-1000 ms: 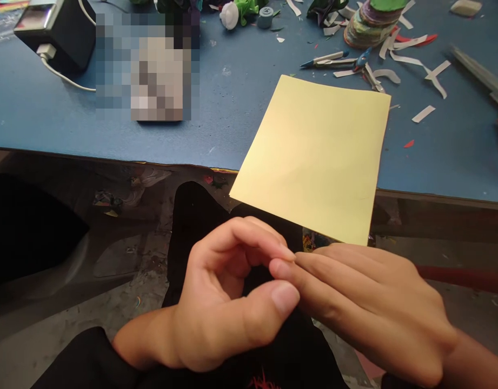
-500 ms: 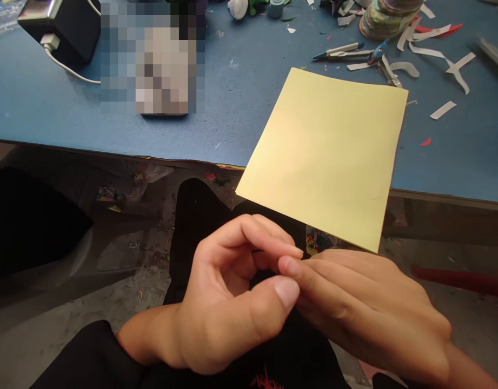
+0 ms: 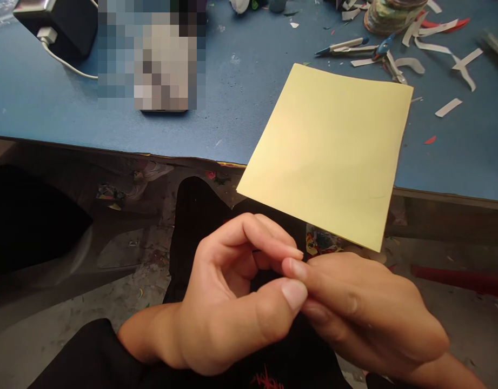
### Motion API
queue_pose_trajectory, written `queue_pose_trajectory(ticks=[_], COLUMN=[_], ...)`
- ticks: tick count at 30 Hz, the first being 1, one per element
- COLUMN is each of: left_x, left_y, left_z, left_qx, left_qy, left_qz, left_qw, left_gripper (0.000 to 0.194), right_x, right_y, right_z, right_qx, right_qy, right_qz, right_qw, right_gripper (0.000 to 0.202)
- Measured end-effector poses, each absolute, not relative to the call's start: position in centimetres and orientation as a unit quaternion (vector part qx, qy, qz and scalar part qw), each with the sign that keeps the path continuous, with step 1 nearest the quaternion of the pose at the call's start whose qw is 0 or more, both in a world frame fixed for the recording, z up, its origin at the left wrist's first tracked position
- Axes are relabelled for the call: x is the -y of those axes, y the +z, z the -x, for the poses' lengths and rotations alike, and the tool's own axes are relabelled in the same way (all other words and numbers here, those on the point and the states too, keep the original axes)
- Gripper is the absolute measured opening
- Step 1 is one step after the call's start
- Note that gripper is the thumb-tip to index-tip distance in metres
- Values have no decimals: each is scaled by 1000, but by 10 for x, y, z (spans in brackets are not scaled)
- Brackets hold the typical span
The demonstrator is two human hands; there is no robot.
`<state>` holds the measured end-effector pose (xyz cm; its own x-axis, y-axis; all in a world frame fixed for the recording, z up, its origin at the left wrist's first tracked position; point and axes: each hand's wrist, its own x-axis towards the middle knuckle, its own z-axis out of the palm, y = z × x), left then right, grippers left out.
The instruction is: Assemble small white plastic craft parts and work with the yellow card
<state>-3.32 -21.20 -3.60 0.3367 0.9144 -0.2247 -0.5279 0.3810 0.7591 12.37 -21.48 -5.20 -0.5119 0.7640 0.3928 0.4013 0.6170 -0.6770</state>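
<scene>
A yellow square sheet of paper (image 3: 330,156) overhangs the near edge of the blue table, just beyond my hands. My left hand (image 3: 240,297) is curved into a ring, its thumb and fingertips meeting the fingertips of my right hand. My right hand (image 3: 370,308) has its fingers pressed together and pointing left, thumb underneath. Both hands are above my lap. Anything between the touching fingertips is hidden or too small to make out.
On the blue table (image 3: 216,124) lie scissors (image 3: 389,54), a pen-like tool (image 3: 342,47), white paper strips (image 3: 449,107) and a round jar (image 3: 390,15). A black box (image 3: 62,27) with a white cable stands at the far left, near a pixelated object.
My right hand has turned slightly and its thumb now shows below the fingers. My left thumb has shifted a little to the right. The view of the table has moved slightly.
</scene>
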Motion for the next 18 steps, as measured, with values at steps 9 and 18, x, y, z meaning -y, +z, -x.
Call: queue_pose_trajectory(ticks=[9,18], left_x=[212,210], left_y=[-36,-34], left_z=[34,35], left_qx=[-341,-354], left_qy=[464,471], left_qz=[-325,-304], left_qw=[751,749], left_gripper=[14,19], right_x=[217,215], right_y=[-46,-51], right_z=[-123,-136], right_qx=[816,915], right_qy=[270,153], right_qz=[374,320], right_qw=[348,194], right_gripper=[31,31])
